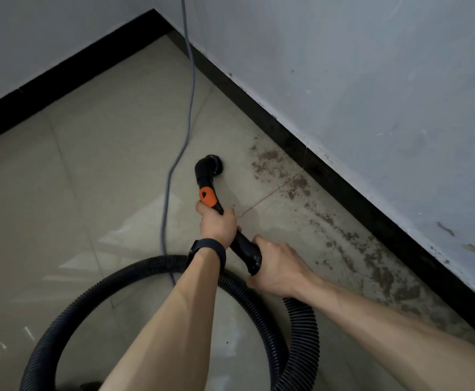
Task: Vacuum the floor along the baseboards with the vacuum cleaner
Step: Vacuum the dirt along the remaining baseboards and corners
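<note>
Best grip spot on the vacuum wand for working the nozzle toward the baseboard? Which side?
Grip the wand on its straight black shaft between the orange slider and the hose cuff, from above at the near end: it slopes down to the nozzle, leaving that end raised and clear. The left hand and right hand grip it there.

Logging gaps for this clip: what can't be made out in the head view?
Hose: runs off the bottom edge, so the vacuum's body is unseen.
Nozzle mouth: faces down, so floor contact is hidden.
Grey cable: its upper end leaves the top edge.
Left hand and right hand: fingertips curled behind the wand.
</note>
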`<state>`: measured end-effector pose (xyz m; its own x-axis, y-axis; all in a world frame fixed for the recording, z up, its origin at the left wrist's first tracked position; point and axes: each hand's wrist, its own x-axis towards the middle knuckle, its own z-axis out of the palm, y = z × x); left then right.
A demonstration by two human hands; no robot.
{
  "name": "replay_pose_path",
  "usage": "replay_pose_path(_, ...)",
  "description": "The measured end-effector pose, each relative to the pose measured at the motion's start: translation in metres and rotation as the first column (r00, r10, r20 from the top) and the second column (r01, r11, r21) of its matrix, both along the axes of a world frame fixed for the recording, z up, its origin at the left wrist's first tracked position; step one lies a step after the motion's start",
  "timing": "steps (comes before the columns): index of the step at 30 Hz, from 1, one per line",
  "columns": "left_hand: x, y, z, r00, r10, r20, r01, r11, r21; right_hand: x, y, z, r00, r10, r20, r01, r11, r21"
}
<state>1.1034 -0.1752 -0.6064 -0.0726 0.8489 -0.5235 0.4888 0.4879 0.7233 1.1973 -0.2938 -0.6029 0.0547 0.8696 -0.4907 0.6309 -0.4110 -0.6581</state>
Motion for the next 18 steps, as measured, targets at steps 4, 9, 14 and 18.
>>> replay_pose_path(4, -0.022, -0.028, 0.004, 0.997, 0.073, 0.011, -0.073, 0.996, -0.048, -0.012, -0.023, 0.009, 0.997, 0.072, 0.0, -0.072, 0.997, -0.04)
replay_pose_path(9, -0.032, -0.059, 0.009, 0.993, 0.116, 0.023, -0.113, 0.989, -0.094, -0.015, -0.048, 0.018, 0.992, 0.127, -0.003, -0.127, 0.99, -0.062)
replay_pose_path(14, -0.027, -0.073, 0.011, 0.989, 0.137, 0.05, -0.13, 0.985, -0.114, -0.008, -0.064, 0.025, 0.992, 0.126, 0.002, -0.125, 0.99, -0.063)
replay_pose_path(18, -0.014, -0.076, 0.012, 0.99, 0.124, 0.07, -0.113, 0.983, -0.141, 0.001, -0.069, 0.027, 0.995, 0.093, 0.03, -0.091, 0.993, -0.069)
